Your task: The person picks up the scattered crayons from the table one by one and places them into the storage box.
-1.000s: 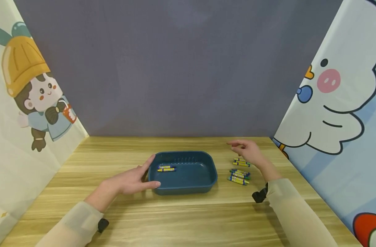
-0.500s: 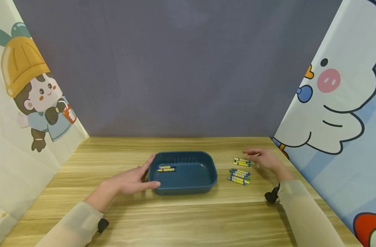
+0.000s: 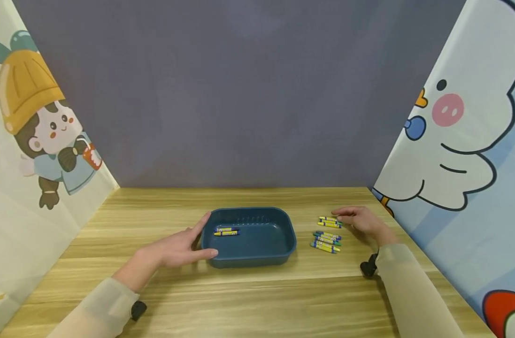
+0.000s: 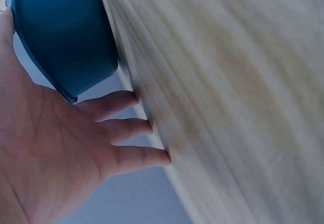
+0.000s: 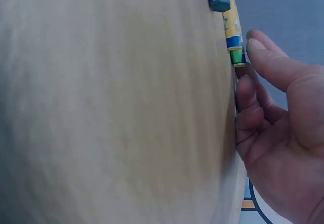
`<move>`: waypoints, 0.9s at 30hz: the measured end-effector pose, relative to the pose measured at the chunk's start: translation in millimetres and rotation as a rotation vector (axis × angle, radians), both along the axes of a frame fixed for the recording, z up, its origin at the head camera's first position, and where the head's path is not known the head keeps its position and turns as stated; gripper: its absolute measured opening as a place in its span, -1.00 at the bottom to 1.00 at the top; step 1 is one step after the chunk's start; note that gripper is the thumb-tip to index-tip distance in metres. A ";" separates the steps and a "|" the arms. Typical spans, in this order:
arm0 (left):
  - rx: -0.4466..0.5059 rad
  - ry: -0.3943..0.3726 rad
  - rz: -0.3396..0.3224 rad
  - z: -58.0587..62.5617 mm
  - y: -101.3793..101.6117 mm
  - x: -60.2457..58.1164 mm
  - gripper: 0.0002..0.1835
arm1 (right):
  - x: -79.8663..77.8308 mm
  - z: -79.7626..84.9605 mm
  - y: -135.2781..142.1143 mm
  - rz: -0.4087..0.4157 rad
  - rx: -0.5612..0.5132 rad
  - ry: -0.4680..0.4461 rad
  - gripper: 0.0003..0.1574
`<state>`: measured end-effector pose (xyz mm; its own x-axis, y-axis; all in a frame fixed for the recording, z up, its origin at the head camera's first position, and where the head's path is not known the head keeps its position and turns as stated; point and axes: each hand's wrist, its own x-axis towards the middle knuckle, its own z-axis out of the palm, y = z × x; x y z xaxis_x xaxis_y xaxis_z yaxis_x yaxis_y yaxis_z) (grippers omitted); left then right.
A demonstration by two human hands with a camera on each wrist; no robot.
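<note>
A dark teal plastic box (image 3: 257, 264) stands on the table with two crayons (image 3: 226, 233) lying inside at its left. My left hand (image 3: 179, 246) spans the box's left end, thumb at the near rim and index finger at the back corner. In the left wrist view its other straight fingers (image 4: 144, 157) touch the tabletop beside the box. Right of the box, several yellow-wrapped crayons lie in a back group (image 3: 328, 225) and a front group (image 3: 323, 247). My right hand (image 3: 363, 220) is at the back group, thumb and index fingertips right by a green crayon end (image 5: 237, 57), other fingers bent.
The wood-grain table (image 3: 257, 305) meets a grey backdrop (image 3: 249, 94) along its back edge. Printed cartoon panels stand at the left (image 3: 12, 197) and right (image 3: 472, 178) sides.
My right hand has moved right and down onto the back group of crayons. My left hand keeps its place at the box, and the crayons lie as before.
</note>
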<state>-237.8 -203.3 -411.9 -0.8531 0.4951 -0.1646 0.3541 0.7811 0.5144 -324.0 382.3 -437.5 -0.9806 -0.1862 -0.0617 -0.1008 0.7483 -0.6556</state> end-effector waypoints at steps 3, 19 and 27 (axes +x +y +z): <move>0.012 -0.006 -0.008 -0.5 -0.8 0.4 0.26 | -0.5 -0.9 -0.6 -0.013 0.004 -0.002 -0.51; 0.011 -0.012 0.003 1.6 0.7 0.9 0.24 | -3.6 -8.7 10.5 -0.040 -0.044 -0.007 -0.53; 0.009 0.009 -0.001 -3.5 -0.5 -2.8 0.24 | -1.4 -1.4 8.4 0.013 0.037 -0.002 -0.55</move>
